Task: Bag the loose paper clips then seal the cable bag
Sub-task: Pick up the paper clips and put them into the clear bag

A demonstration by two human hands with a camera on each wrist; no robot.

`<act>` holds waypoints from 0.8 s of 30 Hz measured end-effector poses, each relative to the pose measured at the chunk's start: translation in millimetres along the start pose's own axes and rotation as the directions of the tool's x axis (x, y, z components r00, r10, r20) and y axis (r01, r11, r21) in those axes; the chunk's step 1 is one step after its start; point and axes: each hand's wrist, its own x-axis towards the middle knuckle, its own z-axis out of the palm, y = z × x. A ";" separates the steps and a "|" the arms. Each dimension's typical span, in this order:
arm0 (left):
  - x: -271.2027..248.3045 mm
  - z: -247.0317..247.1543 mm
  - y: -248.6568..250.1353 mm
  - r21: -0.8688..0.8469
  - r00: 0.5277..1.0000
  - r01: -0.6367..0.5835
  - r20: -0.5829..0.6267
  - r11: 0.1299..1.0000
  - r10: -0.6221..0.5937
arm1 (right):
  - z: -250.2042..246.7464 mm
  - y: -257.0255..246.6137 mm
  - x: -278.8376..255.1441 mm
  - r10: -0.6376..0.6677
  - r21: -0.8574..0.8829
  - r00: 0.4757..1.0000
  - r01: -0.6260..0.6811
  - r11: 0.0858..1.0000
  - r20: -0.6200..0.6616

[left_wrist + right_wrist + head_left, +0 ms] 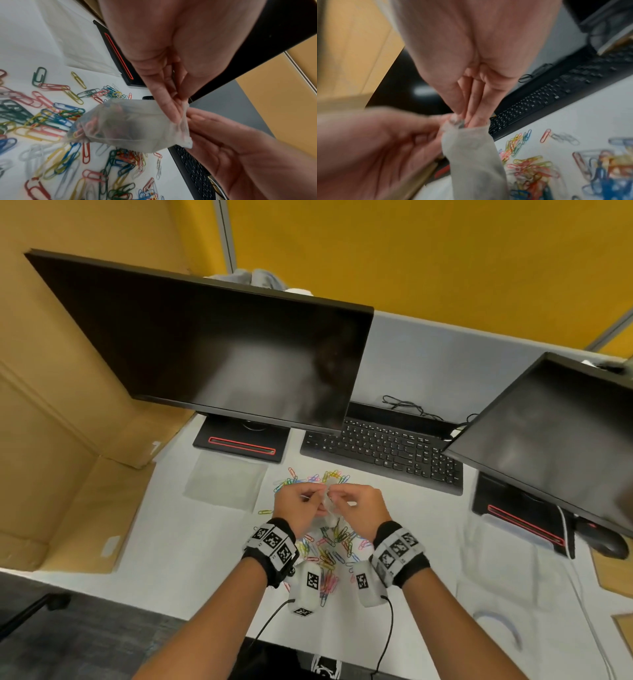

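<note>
Left hand [297, 508] and right hand [359, 510] raised together above the desk [191, 563]; both pinching the top edge of a small translucent bag [130, 125]; left fingers [169, 106] closed on one side of the bag mouth, right fingers [471, 106] closed on the facing side, fingertips of the two hands nearly meeting. Bag hanging below the fingers, clear of the desk; a few coloured clips visible through its wall at the lower end; mouth state not readable, whether pressed shut or parted cannot be told. Loose paper clips [329, 553] strewn in many colours on the desk directly beneath the fingers and wrists, with a further patch just beyond the fingertips. Flat clear bag [224, 486] lying on the desk beyond and to the left of the left fingers, well apart from them; contents not discernible. Black keyboard [387, 451] beyond the right fingers; left monitor [212, 350] and right monitor [555, 436] farther out on either side, both dark. Right wrist view blurred.
</note>
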 end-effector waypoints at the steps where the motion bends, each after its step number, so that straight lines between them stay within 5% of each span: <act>1: 0.6 -3.3 0.1 -0.002 1.000 -0.001 -0.003 1.000 0.001 | -5.6 1.8 1.6 0.004 0.109 1.000 -0.005 0.994 0.014; 3: 5.3 -9.3 -5.4 -0.004 1.000 0.011 -0.019 1.000 -0.011 | -20.8 11.7 8.1 0.096 0.337 0.995 -0.080 0.938 -0.031; 5: 7.7 -16.0 -9.7 -0.013 0.998 0.039 -0.040 0.999 -0.039 | -34.7 32.2 20.8 0.196 0.330 0.975 -0.150 0.932 -0.109; 8: 5.9 -19.5 -10.4 -0.046 0.997 0.051 -0.054 0.998 -0.054 | -36.8 66.7 33.2 0.227 -0.281 0.974 -0.220 0.934 -0.009; 10: 4.4 -18.8 -8.0 -0.048 0.998 0.042 -0.051 0.998 -0.045 | -24.2 80.2 30.9 0.198 -0.517 0.965 -0.081 0.852 0.175; 14: 4.7 -17.6 -9.7 -0.084 0.998 0.055 -0.032 0.995 -0.057 | -17.5 91.5 12.6 0.093 -0.635 0.916 0.195 0.747 0.391; 18: 6.6 -17.3 -17.4 -0.074 0.997 0.057 -0.039 0.996 -0.060 | -30.5 103.5 -6.2 0.134 -0.723 0.923 0.187 0.665 0.362; 24: 7.2 -12.8 -19.2 -0.045 0.997 0.062 -0.048 0.997 -0.064 | -9.5 107.4 -11.7 -0.055 -0.739 0.958 0.253 0.624 0.282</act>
